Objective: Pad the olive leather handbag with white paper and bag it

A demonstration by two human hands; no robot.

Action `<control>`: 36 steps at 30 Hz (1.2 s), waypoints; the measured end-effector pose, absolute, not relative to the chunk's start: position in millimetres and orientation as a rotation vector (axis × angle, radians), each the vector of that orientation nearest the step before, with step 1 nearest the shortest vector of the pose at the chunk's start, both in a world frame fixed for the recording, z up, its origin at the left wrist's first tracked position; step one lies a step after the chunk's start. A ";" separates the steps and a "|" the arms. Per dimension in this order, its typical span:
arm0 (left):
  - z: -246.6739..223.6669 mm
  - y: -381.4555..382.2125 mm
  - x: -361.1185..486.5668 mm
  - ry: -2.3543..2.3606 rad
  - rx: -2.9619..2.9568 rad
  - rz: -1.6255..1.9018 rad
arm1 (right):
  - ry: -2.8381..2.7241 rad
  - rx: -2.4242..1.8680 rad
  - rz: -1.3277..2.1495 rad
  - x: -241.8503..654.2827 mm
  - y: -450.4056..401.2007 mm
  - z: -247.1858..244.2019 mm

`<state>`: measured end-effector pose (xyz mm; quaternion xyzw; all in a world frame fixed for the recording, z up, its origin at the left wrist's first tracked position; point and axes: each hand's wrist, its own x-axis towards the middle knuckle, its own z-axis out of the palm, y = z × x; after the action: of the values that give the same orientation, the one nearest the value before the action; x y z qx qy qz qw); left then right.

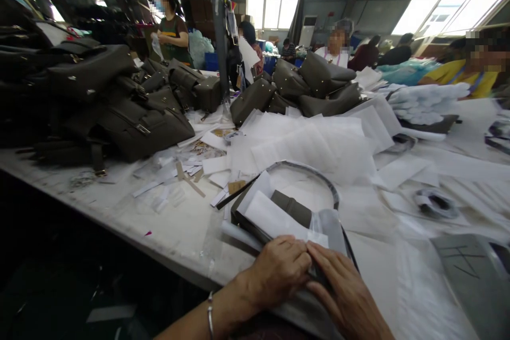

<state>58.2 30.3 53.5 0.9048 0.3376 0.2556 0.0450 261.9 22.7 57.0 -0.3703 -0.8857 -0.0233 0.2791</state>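
Observation:
A dark grey-green handbag (294, 207) lies on the worktable in front of me, partly covered by a white wrapping sheet (271, 217). Its handle (319, 170), wrapped in clear film, arches up behind it. My left hand (281, 263), a silver bracelet at the wrist, has its fingers curled over the near edge of the bag and sheet. Beside it, touching at the fingertips, my right hand (338, 276) holds the same edge between thumb and long straight fingers. What lies under the fingertips is hidden.
Dark bags are heaped at the left (147, 122) and back (295, 85). White sheets (306, 141) spread over the middle; paper scraps (191, 170) lie left. A film-wrapped coil (436, 203) and a grey marked board (466, 265) are at right. Several co-workers (173, 37) are beyond.

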 end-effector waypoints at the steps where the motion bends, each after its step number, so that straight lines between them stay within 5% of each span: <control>1: 60.6 35.8 50.2 1.010 2.778 0.737 | -2.404 -0.977 -0.104 262.4 21.8 54.6; 8: 96.8 62.4 0.8 1.514 2.692 0.617 | -2.496 -0.960 -0.190 273.2 32.3 57.5; 14: 100.9 17.5 18.8 1.426 2.664 0.375 | -2.561 -1.069 -0.159 301.5 51.4 81.2; 23: 118.7 37.1 -8.6 1.447 2.596 0.503 | -2.514 -0.897 0.130 227.1 39.2 94.1; 36: 60.1 29.3 -26.4 1.537 2.521 0.830 | -2.486 -0.961 0.049 209.0 29.9 62.5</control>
<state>-26.4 29.3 60.1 0.8214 0.5007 0.2705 0.0371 209.0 29.9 62.5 -0.3505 -0.9062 0.0177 0.2358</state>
